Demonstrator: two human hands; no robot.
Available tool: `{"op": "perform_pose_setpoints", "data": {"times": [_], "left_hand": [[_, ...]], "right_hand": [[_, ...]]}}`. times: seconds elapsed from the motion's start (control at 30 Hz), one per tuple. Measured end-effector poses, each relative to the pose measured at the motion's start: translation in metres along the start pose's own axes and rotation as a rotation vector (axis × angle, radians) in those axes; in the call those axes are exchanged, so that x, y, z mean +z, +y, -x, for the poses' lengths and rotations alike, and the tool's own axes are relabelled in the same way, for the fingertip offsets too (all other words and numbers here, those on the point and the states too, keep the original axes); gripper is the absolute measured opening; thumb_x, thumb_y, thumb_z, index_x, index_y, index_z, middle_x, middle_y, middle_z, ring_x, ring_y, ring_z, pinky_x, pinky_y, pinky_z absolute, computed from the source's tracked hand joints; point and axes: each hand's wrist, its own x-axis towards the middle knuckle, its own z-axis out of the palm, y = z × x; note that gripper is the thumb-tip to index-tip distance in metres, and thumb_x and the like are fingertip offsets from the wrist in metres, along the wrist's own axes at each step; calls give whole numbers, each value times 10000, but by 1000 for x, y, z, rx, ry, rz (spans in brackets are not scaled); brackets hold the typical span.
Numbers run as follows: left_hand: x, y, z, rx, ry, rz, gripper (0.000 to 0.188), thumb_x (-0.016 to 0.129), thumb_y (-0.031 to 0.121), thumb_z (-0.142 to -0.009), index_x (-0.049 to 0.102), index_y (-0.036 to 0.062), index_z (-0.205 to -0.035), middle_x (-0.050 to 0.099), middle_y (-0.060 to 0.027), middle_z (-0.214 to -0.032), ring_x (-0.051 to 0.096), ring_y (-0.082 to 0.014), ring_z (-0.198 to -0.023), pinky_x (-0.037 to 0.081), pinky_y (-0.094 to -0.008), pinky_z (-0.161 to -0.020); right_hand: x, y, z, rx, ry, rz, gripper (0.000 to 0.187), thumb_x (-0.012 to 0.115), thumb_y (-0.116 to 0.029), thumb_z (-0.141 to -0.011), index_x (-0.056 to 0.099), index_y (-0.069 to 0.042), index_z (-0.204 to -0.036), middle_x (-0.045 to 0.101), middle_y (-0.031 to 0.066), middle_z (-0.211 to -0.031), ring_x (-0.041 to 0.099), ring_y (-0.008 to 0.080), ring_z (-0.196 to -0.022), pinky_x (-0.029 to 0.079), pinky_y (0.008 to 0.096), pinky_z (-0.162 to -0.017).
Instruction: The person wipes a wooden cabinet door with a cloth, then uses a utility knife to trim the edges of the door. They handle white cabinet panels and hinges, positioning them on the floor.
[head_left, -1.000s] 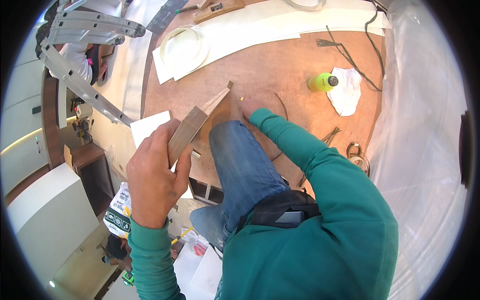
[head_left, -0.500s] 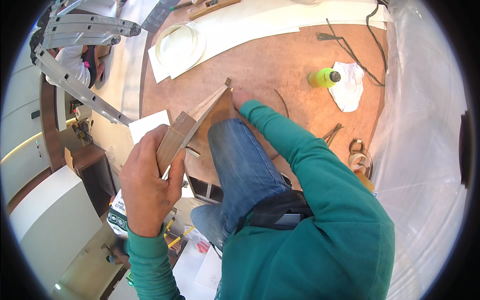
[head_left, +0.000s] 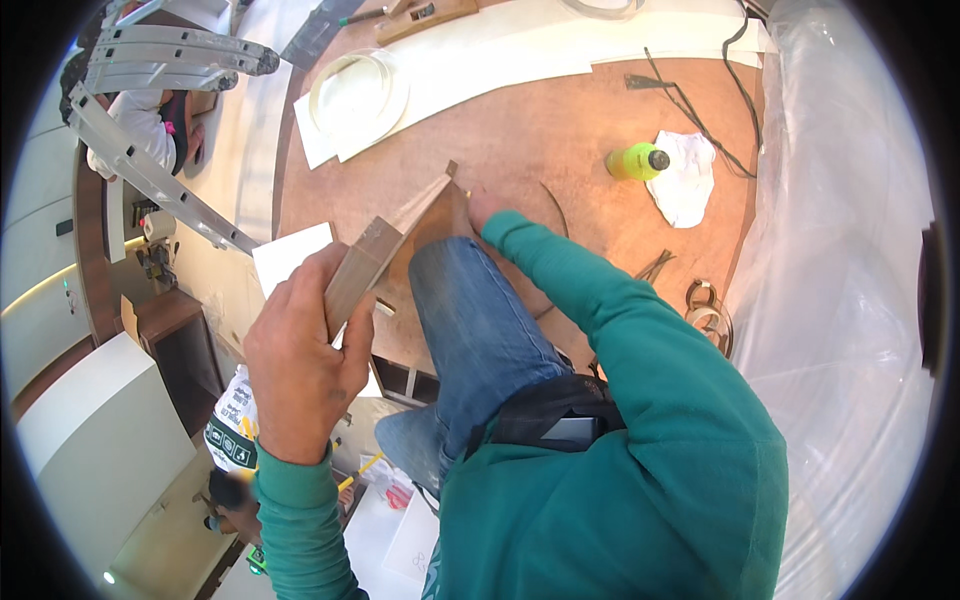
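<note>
My left hand (head_left: 305, 365) is wrapped round the near end of a long wood-grained panel (head_left: 362, 268), thumb on one side and fingers on the other. The panel stands tilted and narrows away from me to its far corner, beside my bent knee. By that corner is my right hand (head_left: 486, 207), low and partly hidden by its green sleeve. A tiny yellow tip shows at its fingers, too small to name. On the brown tabletop (head_left: 520, 120), a thin dark strip (head_left: 557, 208) curves just beyond the right hand.
A yellow-green bottle (head_left: 632, 162) stands beside a crumpled white cloth (head_left: 684, 182). Tape rolls (head_left: 706, 318) lie at the right, near plastic sheeting (head_left: 830, 250). A coil of pale edging (head_left: 345, 100) and a wooden hand plane (head_left: 427, 17) lie far off. A ladder (head_left: 165, 175) and another person (head_left: 145, 125) are at left.
The view has shifted slightly. My left hand and the panel's near end have moved a little to the right; the right hand stays by the far corner.
</note>
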Motion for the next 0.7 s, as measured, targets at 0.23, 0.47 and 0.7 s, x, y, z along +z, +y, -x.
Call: {"op": "perform_pose_setpoints", "data": {"times": [0.23,0.47,0.7], "left_hand": [[2,1,7,-39,-29,24,397,776,80,-865,657,47,-1243,729,-183,-1044,712,-401,-959,573,-466,-836],[2,3,-1,-34,-42,21,407,785,101,-875,652,31,-1253,728,-210,-1065,714,-422,-950,579,-462,-833],[1,0,-1,-60,-49,17,405,785,101,-880,650,23,-1254,729,-214,-1078,715,-423,-948,579,-458,-837]], "right_hand": [[11,15,18,-98,15,90,335,451,-138,-1033,492,73,-1290,704,367,-1151,703,511,-1078,547,598,-946],[6,-5,-27,-129,30,93,331,438,-125,-1048,482,78,-1306,702,372,-1165,704,503,-1107,551,584,-959],[15,-2,-29,-88,20,77,358,394,-165,-1071,491,74,-1319,691,371,-1211,694,514,-1129,546,581,-984]]}}
